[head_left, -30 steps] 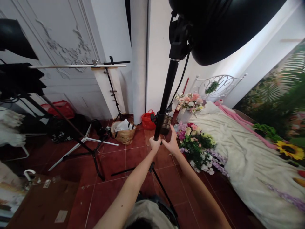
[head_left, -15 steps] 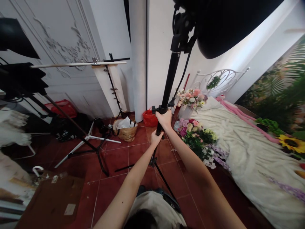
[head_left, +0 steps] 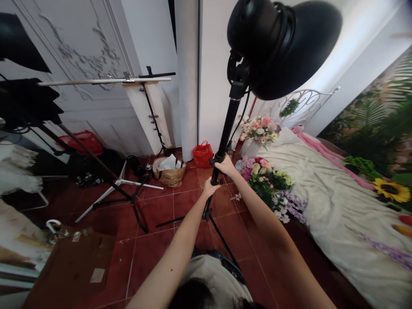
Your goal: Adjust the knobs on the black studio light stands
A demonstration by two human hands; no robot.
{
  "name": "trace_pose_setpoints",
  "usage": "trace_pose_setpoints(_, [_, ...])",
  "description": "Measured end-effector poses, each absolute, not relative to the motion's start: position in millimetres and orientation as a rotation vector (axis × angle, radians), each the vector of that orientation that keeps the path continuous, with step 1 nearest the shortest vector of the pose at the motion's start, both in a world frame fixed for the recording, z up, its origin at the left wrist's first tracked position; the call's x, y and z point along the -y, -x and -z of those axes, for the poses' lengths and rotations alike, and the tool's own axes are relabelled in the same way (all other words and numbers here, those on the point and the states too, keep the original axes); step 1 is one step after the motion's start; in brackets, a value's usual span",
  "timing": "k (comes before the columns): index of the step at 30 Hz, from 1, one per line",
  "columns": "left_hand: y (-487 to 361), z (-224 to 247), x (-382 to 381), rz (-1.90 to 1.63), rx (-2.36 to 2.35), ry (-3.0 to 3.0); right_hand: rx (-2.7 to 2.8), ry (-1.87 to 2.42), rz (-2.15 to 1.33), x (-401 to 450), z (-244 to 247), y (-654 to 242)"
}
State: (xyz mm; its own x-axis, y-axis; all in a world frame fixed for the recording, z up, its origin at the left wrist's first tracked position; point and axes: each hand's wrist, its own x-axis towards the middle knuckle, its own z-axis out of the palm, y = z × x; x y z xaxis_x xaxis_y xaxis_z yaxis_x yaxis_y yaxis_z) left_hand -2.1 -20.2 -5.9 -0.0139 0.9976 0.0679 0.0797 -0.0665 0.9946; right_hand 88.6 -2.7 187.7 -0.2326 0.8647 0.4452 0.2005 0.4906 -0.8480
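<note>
A black light stand [head_left: 228,124] rises from the tiled floor in front of me, with a large black studio lamp [head_left: 273,47] on its top. My right hand [head_left: 225,166] wraps round the pole at a clamp collar with a knob. Just below it, my left hand [head_left: 210,188] grips the lower section of the same pole. Beneath the hands, the stand's legs [head_left: 222,240] spread over the floor. A cable [head_left: 240,122] hangs from the lamp along the pole. The palms and part of the fingers are hidden behind the pole.
Right of the stand are flower bunches [head_left: 262,174] and a bed with a cream cover [head_left: 322,184]. A red bag [head_left: 202,155] and a woven basket [head_left: 172,177] stand behind. At left are another light stand [head_left: 128,197] and a cardboard box [head_left: 71,266].
The lamp and the upper pole have come down, so more of the lamp shows. My right hand has dropped slightly with the collar, and the left hand stays around the lower pole.
</note>
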Motion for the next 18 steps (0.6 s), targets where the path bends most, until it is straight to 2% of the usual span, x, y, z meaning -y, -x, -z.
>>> trace_pose_setpoints(3, [3.4,8.1,19.5,-1.212,-1.273,-1.345,1.713,0.935,-0.842,4.6,-166.6,-87.7])
trace_pose_setpoints(11, [5.5,9.1,16.4,-1.217,-1.164,-1.263,1.41,1.434,-0.701,29.3,-105.2,-56.2])
trace_pose_setpoints(18, [3.9,22.7,12.5,-1.201,-1.175,-1.199,1.759,1.215,-0.931,11.2,-97.0,-82.4])
